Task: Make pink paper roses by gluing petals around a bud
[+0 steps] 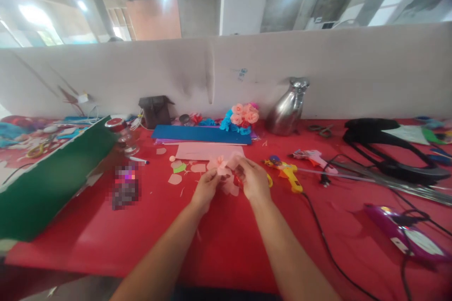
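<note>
We find the left hand (205, 190) pinching the pink paper flower (220, 165) low down, apparently to steady it; the right hand (254, 179) grips a pink petal (233, 160) at the flower's right side, contact unconfirmed. Loose petals (174, 178) lie left of the flower, presumably for easy reach. Farther left, bare red table (151, 211) runs toward the green panel (60, 183); rightward, the yellow glue gun (291, 178) limits movement. Beyond the flower, we note the blue sheet's (201, 134) edge, then the steel jug (287, 109).
</note>
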A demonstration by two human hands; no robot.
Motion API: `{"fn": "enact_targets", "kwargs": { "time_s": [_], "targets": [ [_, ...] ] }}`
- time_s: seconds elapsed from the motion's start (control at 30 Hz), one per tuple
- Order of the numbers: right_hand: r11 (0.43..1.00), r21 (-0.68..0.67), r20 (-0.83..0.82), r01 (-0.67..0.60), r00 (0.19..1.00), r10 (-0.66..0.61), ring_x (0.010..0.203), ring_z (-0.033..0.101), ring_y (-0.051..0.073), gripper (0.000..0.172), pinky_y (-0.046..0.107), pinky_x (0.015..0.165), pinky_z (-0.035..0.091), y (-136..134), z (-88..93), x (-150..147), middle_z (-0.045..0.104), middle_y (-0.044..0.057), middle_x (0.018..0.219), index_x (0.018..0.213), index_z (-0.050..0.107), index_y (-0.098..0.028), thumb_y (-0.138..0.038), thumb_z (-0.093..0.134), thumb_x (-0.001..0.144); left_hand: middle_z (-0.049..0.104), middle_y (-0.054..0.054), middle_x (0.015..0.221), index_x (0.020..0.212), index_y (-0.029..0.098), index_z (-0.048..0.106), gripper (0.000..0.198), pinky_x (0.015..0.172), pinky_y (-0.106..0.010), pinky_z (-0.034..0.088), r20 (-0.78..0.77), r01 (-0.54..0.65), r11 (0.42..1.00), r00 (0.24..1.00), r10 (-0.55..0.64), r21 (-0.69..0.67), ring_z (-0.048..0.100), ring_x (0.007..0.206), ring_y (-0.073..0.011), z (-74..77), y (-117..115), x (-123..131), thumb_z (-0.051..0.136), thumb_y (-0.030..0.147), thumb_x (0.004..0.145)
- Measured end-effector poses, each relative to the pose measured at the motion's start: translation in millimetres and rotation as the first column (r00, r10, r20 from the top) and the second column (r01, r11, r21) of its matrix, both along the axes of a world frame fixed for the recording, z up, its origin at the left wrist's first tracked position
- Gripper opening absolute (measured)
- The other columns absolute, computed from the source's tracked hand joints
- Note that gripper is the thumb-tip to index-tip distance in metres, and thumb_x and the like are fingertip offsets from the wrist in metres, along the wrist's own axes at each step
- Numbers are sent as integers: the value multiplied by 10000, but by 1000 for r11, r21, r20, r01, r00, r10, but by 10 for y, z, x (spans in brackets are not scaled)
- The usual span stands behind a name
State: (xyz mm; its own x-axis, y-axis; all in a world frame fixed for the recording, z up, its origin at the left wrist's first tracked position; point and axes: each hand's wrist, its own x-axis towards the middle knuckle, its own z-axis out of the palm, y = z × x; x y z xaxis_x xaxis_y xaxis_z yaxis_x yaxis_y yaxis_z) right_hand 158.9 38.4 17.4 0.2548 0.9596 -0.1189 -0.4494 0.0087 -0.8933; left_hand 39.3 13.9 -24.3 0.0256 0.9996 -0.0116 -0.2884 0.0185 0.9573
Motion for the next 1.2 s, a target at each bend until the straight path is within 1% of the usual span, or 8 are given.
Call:
{"fn": "enact_targets", "kwargs": {
  "time_s": [0.1, 0.23, 0.4, 0.53, 0.63, 0.77, 0.97, 1.2],
  "targets": [
    [1000, -10, -32, -1, 999, 1, 549, 582, 112, 260, 219, 507, 460, 19, 8, 19, 663, -9, 596, 692, 701, -162, -292, 812, 496, 669, -43, 734, 743, 142, 642, 306, 700, -250, 428, -27, 27, 999, 999, -26, 31, 573, 687, -134, 18, 11, -5, 611, 447, 752],
    [1000, -15, -29, 6, 1000, -6, 521, 572, 99, 233, 208, 492, 463, 46, 5, 29, 650, -23, 577, 651, 679, -163, -280, 814, 501, 676, -41, 729, 766, 153, 610, 323, 644, -258, 437, 43, 34, 999, 999, -33, -15, 562, 592, -121, 72, 15, -16, 647, 469, 712],
    [999, -42, -62, 24, 998, -27, 530, 579, 78, 239, 170, 488, 461, 43, 27, 33, 657, -29, 591, 656, 686, -154, -233, 819, 474, 690, -57, 759, 755, 150, 647, 299, 756, -299, 454, 109, -22, 1000, 994, 24, -12, 614, 701, -160, 97, 10, -36, 677, 441, 691],
    [998, -55, -84, 35, 996, -39, 520, 576, 76, 259, 163, 470, 460, 40, 42, 31, 657, -27, 581, 650, 689, -150, -207, 831, 441, 704, -64, 824, 778, 147, 718, 232, 809, -312, 435, 16, -124, 992, 992, 123, 27, 611, 818, -191, 93, 17, -57, 684, 356, 686],
    [998, -51, -85, 30, 996, -34, 523, 582, 83, 272, 173, 465, 467, 42, 36, 31, 669, -19, 603, 656, 689, -151, -208, 837, 435, 709, -59, 800, 732, 150, 734, 176, 783, -310, 439, -5, -178, 984, 984, 178, 31, 609, 799, -196, 96, 30, -76, 700, 304, 654],
    [999, -47, -76, 24, 997, -28, 521, 589, 84, 284, 178, 474, 477, 42, 32, 27, 671, -19, 613, 676, 691, -153, -215, 840, 441, 718, -57, 743, 711, 150, 746, 158, 762, -312, 447, -5, -180, 984, 984, 180, 1, 610, 739, -187, 86, 45, -83, 702, 283, 636],
    [997, -75, -104, 35, 994, -43, 528, 584, 72, 279, 151, 457, 455, 43, 49, 21, 675, -29, 607, 676, 699, -160, -202, 840, 440, 702, -23, 658, 684, 160, 753, 145, 712, -307, 466, -94, -182, 982, 978, 185, 41, 615, 706, -200, -1, 81, -72, 696, 284, 636],
    [999, -40, -115, -9, 993, 5, 526, 566, 74, 262, 156, 459, 449, -1, 42, 26, 675, -27, 604, 678, 720, -169, -229, 835, 450, 728, -45, 709, 689, 162, 748, 136, 737, -321, 481, -105, -203, 975, 972, 211, 87, 654, 746, -220, -51, 68, -65, 638, 236, 661]
  ]
}}
